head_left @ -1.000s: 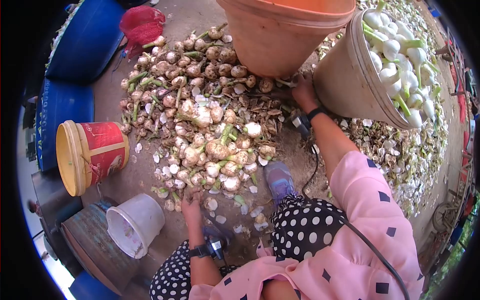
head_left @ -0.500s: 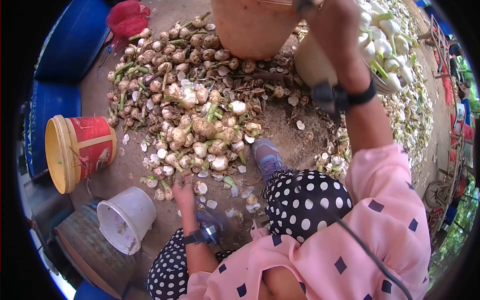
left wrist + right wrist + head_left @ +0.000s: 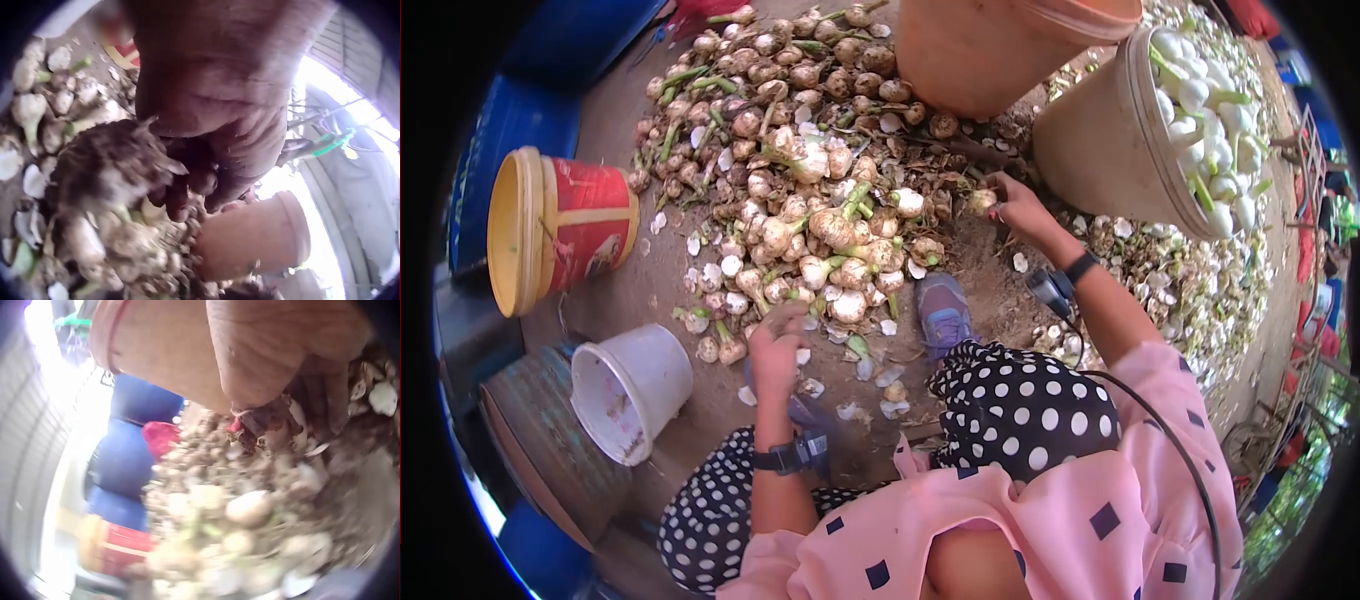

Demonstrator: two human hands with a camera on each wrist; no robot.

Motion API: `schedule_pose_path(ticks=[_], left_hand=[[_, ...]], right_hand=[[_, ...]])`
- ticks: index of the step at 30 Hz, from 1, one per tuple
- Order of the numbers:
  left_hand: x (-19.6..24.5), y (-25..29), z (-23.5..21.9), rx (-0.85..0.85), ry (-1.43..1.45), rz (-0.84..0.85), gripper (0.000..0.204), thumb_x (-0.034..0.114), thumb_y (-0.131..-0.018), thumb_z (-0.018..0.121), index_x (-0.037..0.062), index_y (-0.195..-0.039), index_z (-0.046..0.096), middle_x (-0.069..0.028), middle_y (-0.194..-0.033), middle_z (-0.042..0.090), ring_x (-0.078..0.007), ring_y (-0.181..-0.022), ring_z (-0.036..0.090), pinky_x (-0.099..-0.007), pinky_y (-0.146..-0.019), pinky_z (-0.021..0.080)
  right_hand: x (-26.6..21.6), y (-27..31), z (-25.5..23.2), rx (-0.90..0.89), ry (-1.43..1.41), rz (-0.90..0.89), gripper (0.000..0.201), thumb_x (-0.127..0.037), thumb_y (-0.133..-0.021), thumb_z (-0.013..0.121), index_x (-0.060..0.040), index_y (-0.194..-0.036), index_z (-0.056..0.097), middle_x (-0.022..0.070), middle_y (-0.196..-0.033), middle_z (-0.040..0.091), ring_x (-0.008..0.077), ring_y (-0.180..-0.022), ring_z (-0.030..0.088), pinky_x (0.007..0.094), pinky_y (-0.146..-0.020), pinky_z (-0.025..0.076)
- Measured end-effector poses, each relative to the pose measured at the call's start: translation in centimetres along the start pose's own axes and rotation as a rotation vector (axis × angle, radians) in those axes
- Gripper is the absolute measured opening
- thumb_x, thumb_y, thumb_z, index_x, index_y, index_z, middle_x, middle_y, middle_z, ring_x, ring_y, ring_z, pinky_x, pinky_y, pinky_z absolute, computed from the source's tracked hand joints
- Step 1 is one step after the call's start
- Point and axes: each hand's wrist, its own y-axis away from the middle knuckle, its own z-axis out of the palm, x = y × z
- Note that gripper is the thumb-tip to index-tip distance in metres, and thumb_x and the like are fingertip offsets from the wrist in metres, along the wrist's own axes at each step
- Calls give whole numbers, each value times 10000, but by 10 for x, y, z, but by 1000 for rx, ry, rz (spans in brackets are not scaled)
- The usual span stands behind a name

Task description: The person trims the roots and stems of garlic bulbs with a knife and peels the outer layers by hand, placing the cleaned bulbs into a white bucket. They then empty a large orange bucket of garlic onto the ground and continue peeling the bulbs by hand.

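A big heap of unpeeled bulbs point(image 3: 800, 190) covers the ground, while the tilted bucket point(image 3: 1100, 150) already brims with white peeled ones, so I judge much remains. The left hand point(image 3: 775, 345) grips a dirty, rooty bulb point(image 3: 106, 169); the right hand point(image 3: 1015, 200) pinches another bulb point(image 3: 982, 200) at the heap's edge.

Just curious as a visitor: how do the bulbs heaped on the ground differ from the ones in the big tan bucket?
The heap of bulbs on the ground looks brown, dirty and papery; the bulbs in the tan bucket look clean and white. The heap lies spread loose on the dirt; the bucket's bulbs are packed to its rim. Both kinds keep short green stalks.
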Motion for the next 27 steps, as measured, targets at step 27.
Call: schedule_pose_path(ticks=[27], left_hand=[[111,290,-38,538,-173,1392,552,218,-628,807,71,-1120,606,-81,-1066,587,-283,-992,543,-376,-875,455]], right_hand=[[-312,358,168,-328,-833,-471,394,-280,-825,711,2,-1062,571,75,-958,642,150,-812,638,279,-620,548]])
